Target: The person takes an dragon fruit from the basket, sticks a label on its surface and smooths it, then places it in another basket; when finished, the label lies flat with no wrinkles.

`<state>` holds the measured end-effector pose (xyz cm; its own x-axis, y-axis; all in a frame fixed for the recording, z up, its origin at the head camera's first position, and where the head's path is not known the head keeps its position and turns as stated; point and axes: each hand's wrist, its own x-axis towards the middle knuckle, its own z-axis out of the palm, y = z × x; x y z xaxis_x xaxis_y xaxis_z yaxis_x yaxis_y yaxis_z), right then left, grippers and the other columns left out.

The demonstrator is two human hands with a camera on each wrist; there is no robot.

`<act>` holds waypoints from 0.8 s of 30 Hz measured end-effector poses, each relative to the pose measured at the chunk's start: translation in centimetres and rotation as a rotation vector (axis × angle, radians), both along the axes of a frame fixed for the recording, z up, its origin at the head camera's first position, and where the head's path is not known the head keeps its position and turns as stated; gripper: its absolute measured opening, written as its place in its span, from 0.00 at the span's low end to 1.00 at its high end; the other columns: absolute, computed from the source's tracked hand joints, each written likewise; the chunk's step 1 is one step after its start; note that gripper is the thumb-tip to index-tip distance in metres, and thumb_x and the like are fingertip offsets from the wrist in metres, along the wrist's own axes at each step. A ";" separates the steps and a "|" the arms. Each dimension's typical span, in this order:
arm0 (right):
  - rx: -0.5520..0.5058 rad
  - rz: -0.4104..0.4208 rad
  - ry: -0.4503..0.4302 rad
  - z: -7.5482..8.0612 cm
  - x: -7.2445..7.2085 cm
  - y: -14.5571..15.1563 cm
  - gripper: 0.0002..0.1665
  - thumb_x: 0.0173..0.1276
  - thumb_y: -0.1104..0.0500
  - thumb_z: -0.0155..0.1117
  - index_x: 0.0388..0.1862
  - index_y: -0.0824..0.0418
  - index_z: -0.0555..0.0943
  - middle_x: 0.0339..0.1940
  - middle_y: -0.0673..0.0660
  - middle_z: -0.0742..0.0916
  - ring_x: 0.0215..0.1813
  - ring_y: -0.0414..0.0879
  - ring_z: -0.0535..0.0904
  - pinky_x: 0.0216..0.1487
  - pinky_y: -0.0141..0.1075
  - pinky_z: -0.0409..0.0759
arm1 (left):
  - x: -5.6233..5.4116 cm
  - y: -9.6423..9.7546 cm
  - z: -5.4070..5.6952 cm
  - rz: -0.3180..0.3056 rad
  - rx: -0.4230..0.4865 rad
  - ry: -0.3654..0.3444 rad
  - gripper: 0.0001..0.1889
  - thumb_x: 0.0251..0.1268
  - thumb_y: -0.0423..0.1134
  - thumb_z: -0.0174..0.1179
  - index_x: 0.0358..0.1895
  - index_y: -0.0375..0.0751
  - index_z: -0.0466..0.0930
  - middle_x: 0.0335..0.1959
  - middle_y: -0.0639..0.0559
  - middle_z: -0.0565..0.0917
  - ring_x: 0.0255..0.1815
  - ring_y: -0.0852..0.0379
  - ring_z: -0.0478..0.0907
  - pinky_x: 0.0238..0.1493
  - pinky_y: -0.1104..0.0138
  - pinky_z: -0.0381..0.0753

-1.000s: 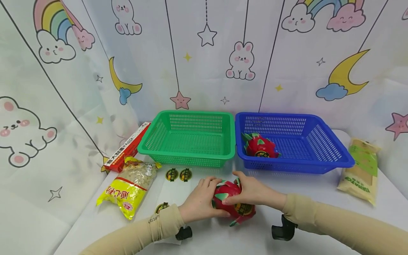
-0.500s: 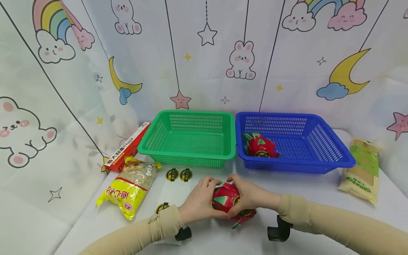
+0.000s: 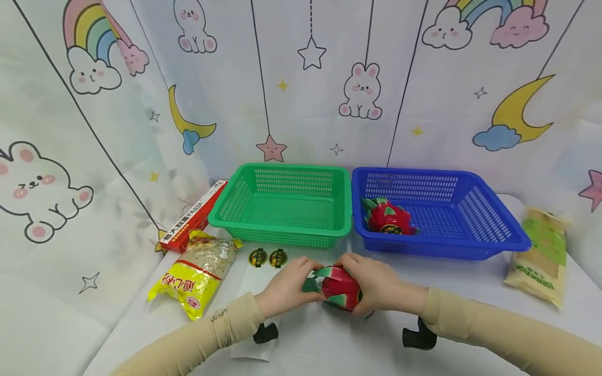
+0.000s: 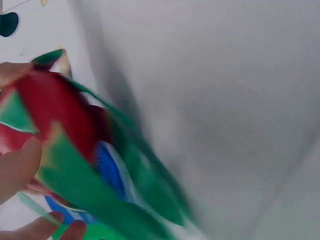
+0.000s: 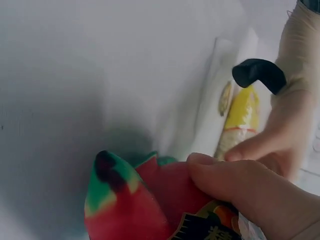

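Note:
A red dragon fruit [image 3: 337, 286] with green leaf tips is gripped between both hands, low over the white table. My left hand [image 3: 288, 288] has its fingers and thumb around the leafy end. From the other side, my right hand [image 3: 382, 286] holds the red body. A black and gold round sticker [image 5: 212, 222] shows on the fruit beside the right thumb in the right wrist view. Left of the hands lies a white strip of sticker sheet [image 3: 251, 349] with two round stickers [image 3: 268, 258] at its far end; the left sleeve covers its middle.
Behind the hands stand a green basket [image 3: 282, 236] and a blue basket [image 3: 437, 248], with another stickered dragon fruit [image 3: 390, 216] in the blue one. A yellow pasta bag [image 3: 197, 274] and a red pasta box [image 3: 193, 218] lie left. A beige-green packet [image 3: 541, 256] lies right.
The dragon fruit has been turned in the hands; its leafy end points left now and its sticker is mostly hidden in the head view. The left hand has shifted onto the leaves.

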<state>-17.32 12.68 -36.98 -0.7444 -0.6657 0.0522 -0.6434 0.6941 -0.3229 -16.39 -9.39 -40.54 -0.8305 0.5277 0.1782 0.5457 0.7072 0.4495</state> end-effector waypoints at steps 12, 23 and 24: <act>-0.085 -0.138 -0.026 4.5 0.4 4.1 0.48 0.31 0.48 0.82 0.54 0.52 0.69 0.42 0.50 0.81 0.41 0.44 0.78 0.31 0.34 0.80 | -2.1 -1.0 -1.3 0.132 0.144 -0.123 0.19 0.62 0.42 0.59 0.53 0.37 0.73 0.45 0.46 0.79 0.44 0.49 0.77 0.43 0.61 0.77; -0.160 -0.298 0.005 7.9 -0.8 7.3 0.50 0.35 0.47 0.80 0.57 0.59 0.66 0.42 0.59 0.82 0.42 0.51 0.78 0.29 0.37 0.81 | -3.0 2.0 -0.3 -0.025 0.158 -0.086 0.13 0.64 0.42 0.57 0.46 0.38 0.78 0.43 0.46 0.82 0.42 0.52 0.79 0.42 0.68 0.77; -0.161 -0.316 0.010 8.0 -0.9 7.5 0.50 0.36 0.46 0.80 0.57 0.59 0.65 0.42 0.60 0.82 0.42 0.52 0.78 0.29 0.37 0.81 | -3.0 2.4 -0.1 -0.044 0.155 -0.081 0.12 0.64 0.41 0.56 0.46 0.38 0.77 0.43 0.46 0.82 0.43 0.52 0.78 0.43 0.68 0.77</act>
<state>-18.21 20.21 -28.99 -0.9112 -0.3851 0.1463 -0.4086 0.8000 -0.4393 -19.44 -6.99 -40.69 -0.8223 0.5351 0.1935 0.5320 0.6025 0.5949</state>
